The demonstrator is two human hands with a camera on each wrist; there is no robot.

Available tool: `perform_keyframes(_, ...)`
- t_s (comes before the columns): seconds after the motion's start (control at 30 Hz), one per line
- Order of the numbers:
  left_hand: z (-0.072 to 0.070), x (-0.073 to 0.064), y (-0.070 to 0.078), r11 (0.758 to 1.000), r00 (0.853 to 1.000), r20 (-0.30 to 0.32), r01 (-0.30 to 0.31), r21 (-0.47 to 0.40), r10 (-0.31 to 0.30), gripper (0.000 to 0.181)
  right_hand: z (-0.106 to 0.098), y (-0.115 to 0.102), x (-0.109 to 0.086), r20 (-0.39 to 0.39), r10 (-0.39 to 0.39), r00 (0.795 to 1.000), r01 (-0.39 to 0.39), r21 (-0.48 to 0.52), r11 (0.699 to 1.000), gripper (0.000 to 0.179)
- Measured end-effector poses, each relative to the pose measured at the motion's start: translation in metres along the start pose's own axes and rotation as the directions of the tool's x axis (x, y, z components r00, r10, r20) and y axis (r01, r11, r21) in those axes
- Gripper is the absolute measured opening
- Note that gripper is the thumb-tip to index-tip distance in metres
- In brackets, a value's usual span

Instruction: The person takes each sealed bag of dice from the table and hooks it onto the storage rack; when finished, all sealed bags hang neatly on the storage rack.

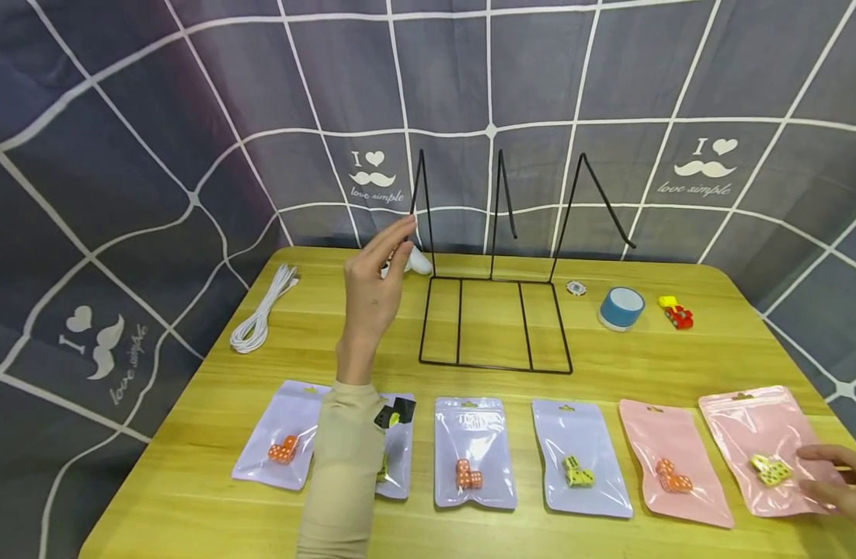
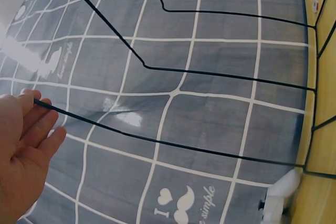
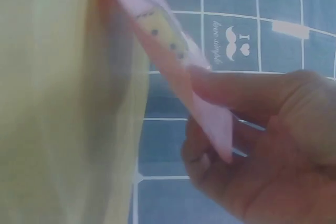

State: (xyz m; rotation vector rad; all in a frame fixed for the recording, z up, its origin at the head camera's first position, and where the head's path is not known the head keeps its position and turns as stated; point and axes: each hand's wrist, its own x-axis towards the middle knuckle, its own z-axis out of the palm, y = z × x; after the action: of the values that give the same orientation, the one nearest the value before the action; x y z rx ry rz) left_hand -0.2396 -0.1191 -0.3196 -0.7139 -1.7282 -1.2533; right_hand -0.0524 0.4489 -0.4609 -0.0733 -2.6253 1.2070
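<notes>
My left hand point(image 1: 377, 272) is raised at the left side of a black wire rack point(image 1: 494, 367) standing on the table. In the left wrist view, the thumb and fingers pinch the free end of its left prong point(image 2: 157, 141). At the far right, my right hand point(image 1: 846, 483) pinches the lower right edge of a pink zip bag point(image 1: 749, 423). Yellow dice point(image 1: 770, 470) show inside that bag. In the right wrist view, the bag slants up from the table between thumb and fingers.
Another pink bag point(image 1: 655, 435) with orange dice lies beside it. Several lilac bags point(image 1: 575, 427) continue leftward, one partly under my left sleeve point(image 1: 344, 466). Behind are a white cable point(image 1: 255, 322), a white object point(image 1: 419, 262), a poker chip point(image 1: 575, 288), a blue cylinder point(image 1: 620, 310) and a red-yellow toy point(image 1: 677, 314).
</notes>
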Motion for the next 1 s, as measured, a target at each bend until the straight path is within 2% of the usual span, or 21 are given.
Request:
perform_keyframes(0.1,0.001,0.001,0.001,1.000,1.000,0.000,-0.003,0.004,0.003,0.025,-0.001,-0.003,0.003,-0.042,-0.035,0.999,0.035,0.014,0.999,0.071)
perform_keyframes(0.23,0.001,0.001,0.001,1.000,1.000,0.000,-0.015,-0.002,0.015,0.025,-0.002,0.044,0.021,-0.125,-0.138,0.983,0.131,-0.062,0.989,0.075)
perform_keyframes(0.33,0.001,0.000,-0.001,1.000,1.000,-0.002,-0.026,-0.004,0.026,0.024,0.002,0.083,0.040,-0.183,-0.176,0.967,0.171,-0.042,0.984,0.073)
perform_keyframes(0.37,0.001,0.000,-0.001,1.000,1.000,-0.003,-0.028,-0.006,0.028,0.025,0.005,0.082,0.046,-0.201,-0.182,0.963,0.181,-0.024,0.983,0.068)
perform_keyframes(0.4,0.001,0.000,-0.001,1.000,1.000,-0.003,-0.029,-0.006,0.029,0.025,0.007,0.076,0.050,-0.211,-0.190,0.959,0.194,-0.004,0.981,0.064)
perform_keyframes(0.47,0.000,0.000,0.000,1.000,1.000,-0.006,-0.030,-0.009,0.030,0.024,0.012,0.048,0.058,-0.226,-0.201,0.953,0.222,0.073,0.972,0.051)
perform_keyframes(0.63,0.001,-0.001,0.001,0.999,0.999,-0.010,-0.033,-0.013,0.033,0.024,0.021,-0.061,0.061,-0.213,-0.229,0.950,0.265,0.162,0.950,0.043)
perform_keyframes(0.7,0.001,-0.001,0.001,0.999,0.999,-0.009,-0.035,-0.013,0.035,0.024,0.026,-0.091,0.061,-0.212,-0.250,0.945,0.284,0.150,0.947,0.045)
perform_keyframes(0.8,0.001,-0.001,0.001,0.999,0.999,-0.006,-0.037,-0.014,0.037,0.024,0.032,-0.118,0.065,-0.223,-0.273,0.936,0.308,0.139,0.941,0.042)
perform_keyframes(1.0,0.001,0.000,0.000,0.999,0.999,-0.003,-0.041,-0.009,0.041,0.024,0.044,-0.145,0.076,-0.225,-0.261,0.939,0.297,0.147,0.943,0.035)
